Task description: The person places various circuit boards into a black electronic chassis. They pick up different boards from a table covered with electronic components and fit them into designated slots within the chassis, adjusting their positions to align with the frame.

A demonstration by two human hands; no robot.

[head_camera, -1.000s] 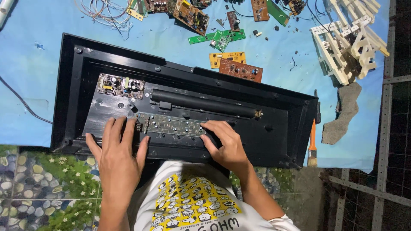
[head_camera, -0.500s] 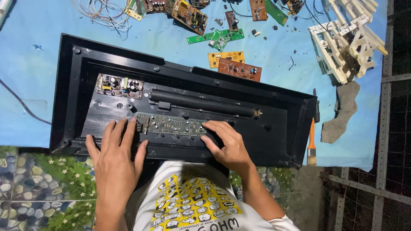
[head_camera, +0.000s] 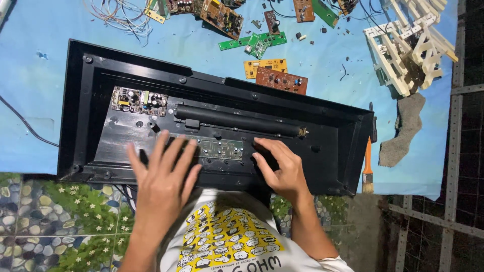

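A long black plastic casing [head_camera: 91, 90] lies open side up on a blue sheet. Inside it are a small green circuit board [head_camera: 139, 100] at the left, a black cylinder [head_camera: 237, 120] along the middle and a long narrow board [head_camera: 221, 148] below it. My left hand [head_camera: 164, 174] lies flat, fingers spread, over the left end of that narrow board. My right hand [head_camera: 280, 168] rests with fingers curled on the board's right end. Whether either hand grips anything is unclear.
Loose circuit boards [head_camera: 275, 73] and wires [head_camera: 118, 17] lie on the blue sheet [head_camera: 30, 70] beyond the casing. A white plastic frame [head_camera: 408, 50] and a grey rag [head_camera: 403, 133] sit at the right. A small brush [head_camera: 367, 168] lies beside the casing. Metal grating [head_camera: 464, 151] borders the right.
My left hand has slid to the right along the narrow board. My right hand stays at the board's right end.
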